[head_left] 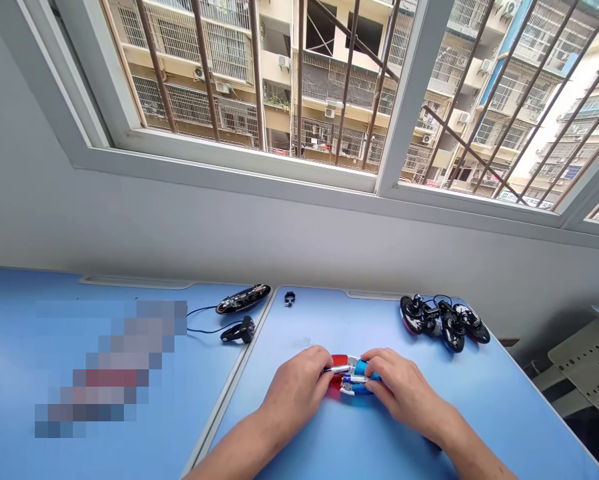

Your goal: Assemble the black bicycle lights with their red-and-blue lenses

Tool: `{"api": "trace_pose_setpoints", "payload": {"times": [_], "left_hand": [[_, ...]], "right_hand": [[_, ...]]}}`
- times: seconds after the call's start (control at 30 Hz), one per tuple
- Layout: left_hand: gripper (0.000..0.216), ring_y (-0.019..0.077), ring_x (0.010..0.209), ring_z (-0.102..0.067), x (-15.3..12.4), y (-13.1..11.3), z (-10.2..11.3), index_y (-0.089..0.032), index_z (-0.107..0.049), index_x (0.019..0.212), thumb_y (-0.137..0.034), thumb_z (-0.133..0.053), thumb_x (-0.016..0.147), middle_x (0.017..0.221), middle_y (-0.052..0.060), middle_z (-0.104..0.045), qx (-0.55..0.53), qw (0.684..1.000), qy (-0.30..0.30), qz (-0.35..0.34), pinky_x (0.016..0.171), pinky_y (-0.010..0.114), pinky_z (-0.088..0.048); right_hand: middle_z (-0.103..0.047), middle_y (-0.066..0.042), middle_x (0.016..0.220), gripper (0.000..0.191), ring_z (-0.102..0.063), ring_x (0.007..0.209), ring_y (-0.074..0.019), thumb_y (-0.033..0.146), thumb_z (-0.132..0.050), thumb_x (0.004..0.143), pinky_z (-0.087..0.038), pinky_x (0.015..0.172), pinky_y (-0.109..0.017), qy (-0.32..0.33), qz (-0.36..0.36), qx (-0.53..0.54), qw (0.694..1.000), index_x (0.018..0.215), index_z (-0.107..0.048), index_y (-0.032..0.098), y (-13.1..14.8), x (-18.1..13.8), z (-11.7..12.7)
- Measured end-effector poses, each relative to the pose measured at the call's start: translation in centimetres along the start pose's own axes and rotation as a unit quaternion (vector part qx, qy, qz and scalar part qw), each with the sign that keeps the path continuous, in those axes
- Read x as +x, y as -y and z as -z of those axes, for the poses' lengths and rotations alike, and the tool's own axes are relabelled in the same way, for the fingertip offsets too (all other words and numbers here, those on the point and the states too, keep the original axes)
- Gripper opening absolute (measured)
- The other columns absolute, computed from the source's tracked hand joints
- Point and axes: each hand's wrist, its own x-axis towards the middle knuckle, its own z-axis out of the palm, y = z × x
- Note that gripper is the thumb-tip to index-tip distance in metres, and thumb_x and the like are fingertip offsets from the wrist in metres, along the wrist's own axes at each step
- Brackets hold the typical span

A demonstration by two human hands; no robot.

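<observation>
A red-and-blue oval plastic casing with white parts lies low over the table, between my two hands. My left hand is closed at its red end, thumb and forefinger together beside a slim white cylinder that looks like a battery. At the blue end, my right hand is closed, its fingertips by a second slim cylinder, blue and white. Both cylinders lie across the casing. My fingers hide the casing's two ends, so I cannot tell how firmly each cylinder is held.
A black ring-shaped clamp lies behind my hands. Several glossy black oval units with cables are piled at the back right. Left of the table seam lie a long black oval unit, a black clip and a blurred-out patch. A wall and barred window stand behind.
</observation>
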Motion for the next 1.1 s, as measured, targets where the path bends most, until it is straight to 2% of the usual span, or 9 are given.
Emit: {"api": "trace_pose_setpoints", "payload": {"times": [0.17, 0.47, 0.7, 0.83, 0.97, 1.1], "left_hand": [[0.022, 0.0195, 0.08, -0.063, 0.0, 0.1, -0.4, -0.023, -0.063, 0.081, -0.014, -0.044, 0.088, 0.089, 0.003, -0.066, -0.037, 0.999, -0.021, -0.028, 0.071, 0.027, -0.048], [0.025, 0.0199, 0.078, -0.064, 0.4, 0.8, -1.2, -0.024, -0.063, 0.08, -0.022, -0.04, 0.088, 0.09, 0.003, -0.064, -0.069, 0.996, -0.036, -0.04, 0.07, 0.03, -0.048], [0.024, 0.0199, 0.078, -0.064, 0.3, 0.8, -1.3, -0.025, -0.064, 0.083, -0.022, -0.041, 0.088, 0.09, 0.002, -0.064, -0.078, 0.995, -0.039, -0.039, 0.07, 0.03, -0.048], [0.024, 0.0189, 0.075, -0.063, 0.3, 1.3, -1.8, -0.027, -0.065, 0.087, -0.023, -0.042, 0.089, 0.091, 0.001, -0.064, -0.089, 0.993, -0.05, -0.057, 0.067, 0.028, -0.048], [0.023, 0.0184, 0.075, -0.063, 0.4, 1.8, -2.2, -0.028, -0.065, 0.089, -0.023, -0.043, 0.09, 0.092, 0.0, -0.063, -0.098, 0.991, -0.061, -0.068, 0.067, 0.028, -0.048], [0.023, 0.0189, 0.079, -0.064, 0.2, 1.2, -1.7, -0.026, -0.067, 0.09, -0.017, -0.046, 0.088, 0.092, 0.001, -0.064, -0.088, 0.993, -0.051, -0.062, 0.071, 0.028, -0.049]], "right_hand": [[-0.067, -0.007, 0.11, 0.014, -0.064, 0.094, -0.0222, 0.009, -0.054, 0.087, -0.054, 0.077, -0.035, -0.016, -0.022, -0.008, 1.0, 0.089, -0.054, 0.022, 0.1, 0.1, -0.5], [-0.067, -0.005, 0.112, 0.015, -0.064, 0.097, -0.0212, 0.011, -0.061, 0.085, -0.053, 0.082, -0.033, -0.024, -0.031, -0.018, 0.999, 0.095, -0.061, 0.022, 0.4, 0.4, -1.3], [-0.066, -0.006, 0.115, 0.016, -0.065, 0.098, -0.0221, 0.019, -0.062, 0.088, -0.054, 0.081, -0.034, -0.037, -0.041, -0.003, 0.998, 0.103, -0.063, 0.023, 0.9, 0.4, -1.3], [-0.066, -0.006, 0.118, 0.017, -0.064, 0.101, -0.0231, 0.023, -0.065, 0.087, -0.054, 0.083, -0.035, -0.023, -0.055, -0.002, 0.998, 0.104, -0.063, 0.024, 1.3, 0.5, -1.0], [-0.066, -0.005, 0.117, 0.019, -0.063, 0.102, -0.0236, 0.024, -0.066, 0.087, -0.054, 0.084, -0.037, -0.015, -0.067, -0.005, 0.998, 0.105, -0.061, 0.023, 1.5, 0.6, -0.8], [-0.065, -0.005, 0.116, 0.017, -0.064, 0.101, -0.0232, 0.021, -0.064, 0.087, -0.055, 0.082, -0.037, -0.018, -0.052, -0.006, 0.998, 0.103, -0.059, 0.023, 1.5, 0.2, -1.1]]}}
